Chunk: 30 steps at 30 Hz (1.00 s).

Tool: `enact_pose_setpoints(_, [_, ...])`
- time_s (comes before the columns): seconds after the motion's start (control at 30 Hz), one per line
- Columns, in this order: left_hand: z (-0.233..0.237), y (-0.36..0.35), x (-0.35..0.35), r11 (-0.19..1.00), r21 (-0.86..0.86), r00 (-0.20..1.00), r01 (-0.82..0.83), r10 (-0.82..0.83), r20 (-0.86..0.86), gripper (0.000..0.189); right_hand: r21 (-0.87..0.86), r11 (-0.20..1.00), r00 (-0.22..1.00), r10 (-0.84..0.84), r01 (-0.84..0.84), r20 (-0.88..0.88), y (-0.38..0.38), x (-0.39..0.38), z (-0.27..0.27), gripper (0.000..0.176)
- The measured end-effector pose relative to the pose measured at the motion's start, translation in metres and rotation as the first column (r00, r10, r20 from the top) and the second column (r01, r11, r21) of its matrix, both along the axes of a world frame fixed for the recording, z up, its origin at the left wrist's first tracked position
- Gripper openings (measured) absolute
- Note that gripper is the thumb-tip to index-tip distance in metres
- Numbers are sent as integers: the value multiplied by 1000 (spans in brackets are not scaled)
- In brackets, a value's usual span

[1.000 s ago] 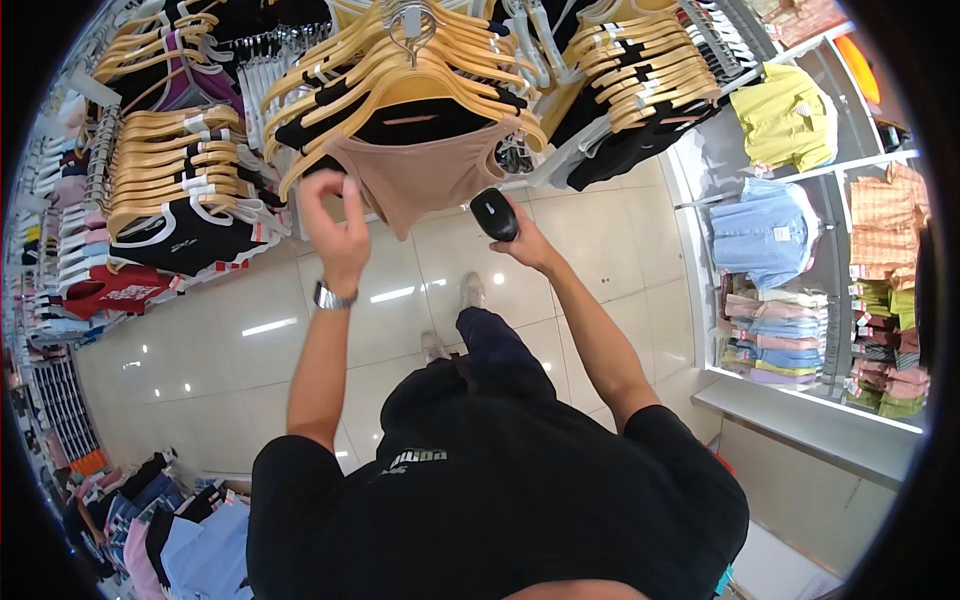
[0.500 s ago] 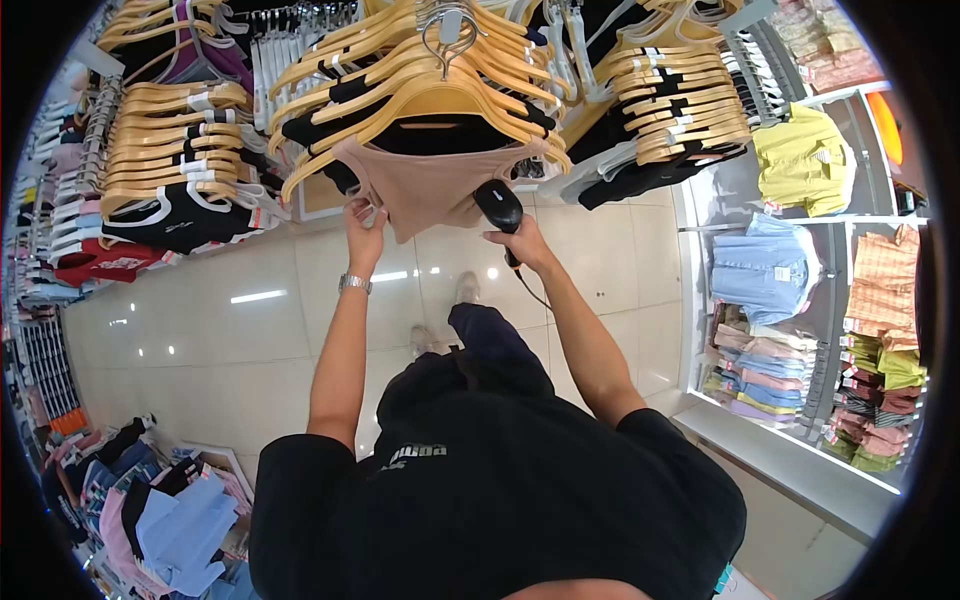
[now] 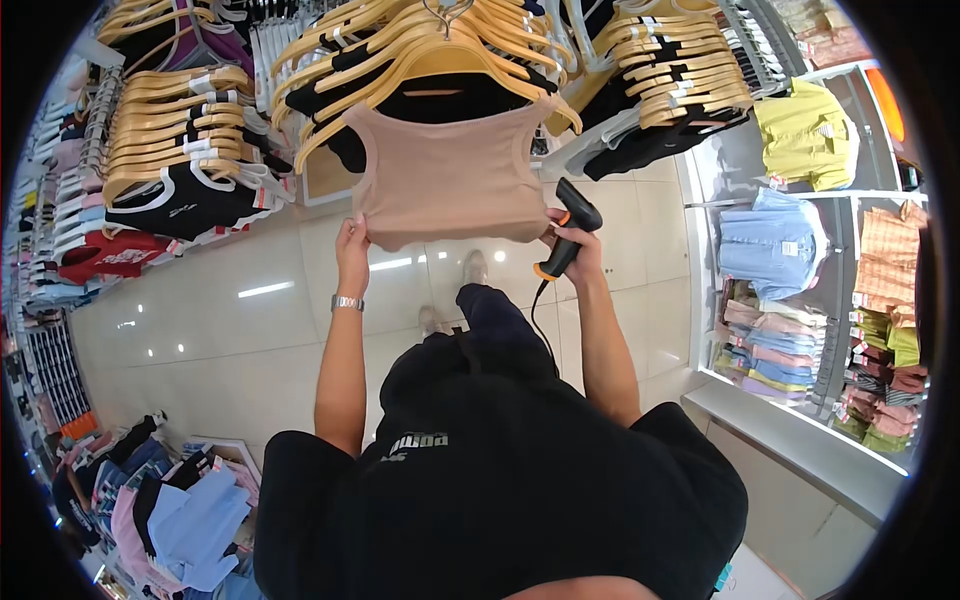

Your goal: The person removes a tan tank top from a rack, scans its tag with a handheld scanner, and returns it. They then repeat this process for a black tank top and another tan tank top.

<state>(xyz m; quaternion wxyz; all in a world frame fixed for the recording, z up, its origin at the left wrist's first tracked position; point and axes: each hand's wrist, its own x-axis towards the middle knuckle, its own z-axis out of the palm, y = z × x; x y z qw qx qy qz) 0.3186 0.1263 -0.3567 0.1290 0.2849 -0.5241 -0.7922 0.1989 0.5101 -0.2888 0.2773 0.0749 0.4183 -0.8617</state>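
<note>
A beige sleeveless top (image 3: 450, 180) hangs from a wooden hanger (image 3: 483, 62) at the front of a rack, its lower hem stretched wide. My left hand (image 3: 353, 248) pinches the hem's left corner. Wrapped round a black and orange barcode scanner (image 3: 577, 212) is my right hand (image 3: 585, 258), whose thumb and fingertips also reach the hem's right corner. The scanner's head tilts up and left, and its cable hangs down beside my body. Darker garments on more hangers sit just behind the top.
To the left is a row of hangers with a black top (image 3: 185, 205). Another hanger row (image 3: 690, 75) stands on the right. Lit shelves hold a blue shirt (image 3: 770, 245) and a yellow shirt (image 3: 808, 135). Folded clothes (image 3: 195, 525) are piled at lower left.
The hem, bunched up before, is now spread out flat. My right hand has moved right to the hem's corner, turning the scanner upright. My left hand has shifted slightly down and left.
</note>
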Motion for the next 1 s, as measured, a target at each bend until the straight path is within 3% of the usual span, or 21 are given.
enact_pose_setpoints(0.07, [33,9,13,998,58,1000,-15,14,21,30,-5,999,999,-32,32,20,0,11,9,36])
enact_pose_setpoints(0.17, [37,12,33,995,-65,992,75,-68,104,32,25,999,999,-20,21,-28,-6,28,11,31])
enact_pose_setpoints(0.27, [61,26,49,988,-23,987,150,-148,57,40,209,978,996,8,11,-89,-18,42,18,32])
enact_pose_setpoints(0.37, [52,29,66,954,-40,954,298,-297,36,47,316,947,984,101,-51,-145,-28,55,22,41])
enact_pose_setpoints(0.47, [46,20,82,879,-119,882,462,-441,167,53,507,859,950,212,-69,-230,-37,68,41,49])
enact_pose_setpoints(0.53, [52,16,86,890,-126,882,438,-399,249,57,658,753,920,264,-8,-291,-40,69,43,47])
enact_pose_setpoints(0.63, [62,3,92,902,-181,897,393,-332,292,63,672,740,949,195,24,-248,-23,60,30,42])
enact_pose_setpoints(0.67, [65,0,94,904,-207,906,374,-308,292,64,635,765,947,113,110,-301,-19,57,22,35])
enact_pose_setpoints(0.77, [72,-4,96,883,-379,958,278,-224,180,61,643,737,941,30,206,-336,-10,48,34,30])
enact_pose_setpoints(0.87, [60,-17,98,848,-460,961,262,-185,206,55,647,720,913,46,251,-406,0,38,41,29])
enact_pose_setpoints(1.0, [78,-24,100,756,-592,945,279,-106,310,52,658,681,892,13,323,-451,16,24,48,27])
